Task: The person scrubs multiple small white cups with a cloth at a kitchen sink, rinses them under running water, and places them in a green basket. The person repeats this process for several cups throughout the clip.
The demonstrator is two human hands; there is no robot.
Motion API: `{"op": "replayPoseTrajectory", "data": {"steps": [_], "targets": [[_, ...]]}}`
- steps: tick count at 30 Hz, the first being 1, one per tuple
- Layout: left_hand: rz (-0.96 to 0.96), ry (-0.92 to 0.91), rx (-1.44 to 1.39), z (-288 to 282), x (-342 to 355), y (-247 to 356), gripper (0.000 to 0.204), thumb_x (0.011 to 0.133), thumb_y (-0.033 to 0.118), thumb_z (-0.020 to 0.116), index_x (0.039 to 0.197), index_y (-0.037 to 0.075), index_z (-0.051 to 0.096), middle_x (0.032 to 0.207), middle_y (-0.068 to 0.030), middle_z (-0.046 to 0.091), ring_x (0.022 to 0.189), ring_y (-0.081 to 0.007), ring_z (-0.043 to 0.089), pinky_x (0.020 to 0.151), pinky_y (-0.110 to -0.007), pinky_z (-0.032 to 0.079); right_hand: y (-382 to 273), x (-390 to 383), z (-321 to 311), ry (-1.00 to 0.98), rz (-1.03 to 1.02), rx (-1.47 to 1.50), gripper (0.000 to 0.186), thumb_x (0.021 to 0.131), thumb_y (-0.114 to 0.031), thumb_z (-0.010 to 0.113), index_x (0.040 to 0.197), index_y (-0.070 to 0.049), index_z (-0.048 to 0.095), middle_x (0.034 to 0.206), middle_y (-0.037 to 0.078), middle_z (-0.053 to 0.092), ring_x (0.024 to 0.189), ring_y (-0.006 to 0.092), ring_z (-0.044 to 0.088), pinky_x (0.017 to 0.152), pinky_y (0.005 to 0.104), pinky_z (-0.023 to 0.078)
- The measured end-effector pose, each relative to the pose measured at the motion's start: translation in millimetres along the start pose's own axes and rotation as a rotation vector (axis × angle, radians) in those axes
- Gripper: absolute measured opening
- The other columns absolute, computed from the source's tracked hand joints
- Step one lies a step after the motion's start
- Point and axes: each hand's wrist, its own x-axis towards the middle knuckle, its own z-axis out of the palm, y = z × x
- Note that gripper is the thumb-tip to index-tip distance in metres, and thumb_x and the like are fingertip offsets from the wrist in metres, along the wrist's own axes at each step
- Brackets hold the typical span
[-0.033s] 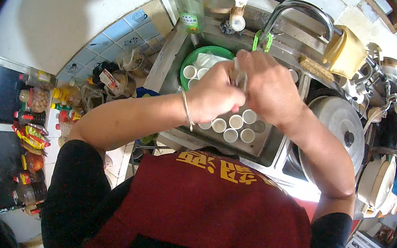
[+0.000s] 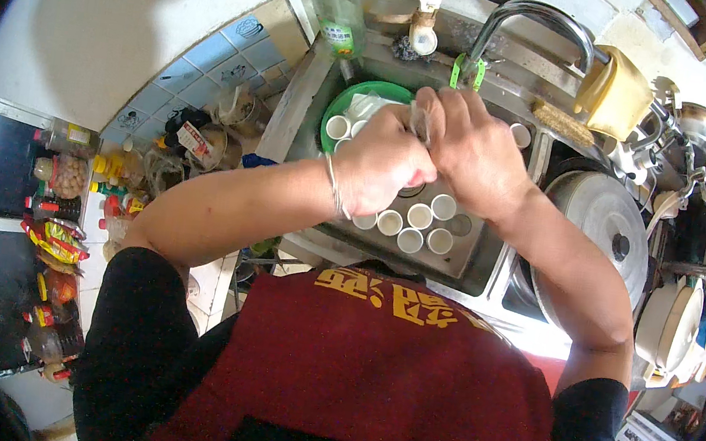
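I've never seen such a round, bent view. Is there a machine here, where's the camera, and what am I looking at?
There is no robot: these are a person's bare left hand and right hand. A wide fisheye camera worn on the head looks down, so straight edges curve. Below is a metal sink with white cups in it, and a green basin holding more cups. The hands are closed together around a pale item; too little shows to say what it is. Behind them is a curved faucet.
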Motion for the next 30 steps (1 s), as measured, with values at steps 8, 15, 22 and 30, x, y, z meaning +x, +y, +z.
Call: {"op": "replayPoseTrajectory", "data": {"steps": [8, 15, 22, 30], "targets": [[0.631, 0.165, 0.923, 11, -16, 15, 0.023, 0.071, -0.007, 0.061, 0.092, 0.000, 0.056, 0.074, -0.0131, 0.062, 0.071, -0.0345, 0.064, 0.062, -0.040, 0.049, -4, 4, 9, 0.134, 0.181, 0.444, 0.063, 0.063, -0.003, 0.074, 0.122, 0.001, 0.050, 0.112, 0.020, 0.061, 0.100, 0.0338, 0.064, 0.079, 0.0387, 0.055], [0.937, -0.341, 1.372, -29, -12, 25, 0.061, 0.065, -0.004, 0.068, 0.124, 0.001, 0.049, 0.113, -0.0197, 0.058, 0.096, -0.0394, 0.063, 0.084, -0.044, 0.053, 9, 12, -24, -0.331, 0.359, 1.184, 0.039, 0.061, -0.002, 0.073, 0.099, -0.001, 0.066, 0.077, 0.013, 0.068, 0.063, 0.0219, 0.066, 0.058, 0.0337, 0.055], [-0.363, -0.504, -0.295, -19, -4, 56, 0.045, 0.101, 0.031, 0.045, 0.134, 0.001, 0.050, 0.122, -0.0133, 0.062, 0.111, -0.0228, 0.061, 0.091, -0.038, 0.054, 29, 4, -32, -0.600, 0.576, 1.267, 0.037, 0.059, -0.004, 0.077, 0.094, 0.004, 0.065, 0.076, 0.015, 0.069, 0.057, 0.0222, 0.067, 0.053, 0.0325, 0.055], [-0.097, -0.057, 0.103, 25, -12, 40, 0.013, 0.099, 0.017, 0.059, 0.107, 0.007, 0.062, 0.088, 0.0036, 0.058, 0.065, -0.0024, 0.047, 0.051, -0.018, 0.039, 1, -15, -21, -0.005, 0.332, 0.336, 0.032, 0.070, 0.006, 0.063, 0.099, 0.005, 0.050, 0.091, 0.026, 0.060, 0.090, 0.0414, 0.063, 0.080, 0.0473, 0.053]]}}
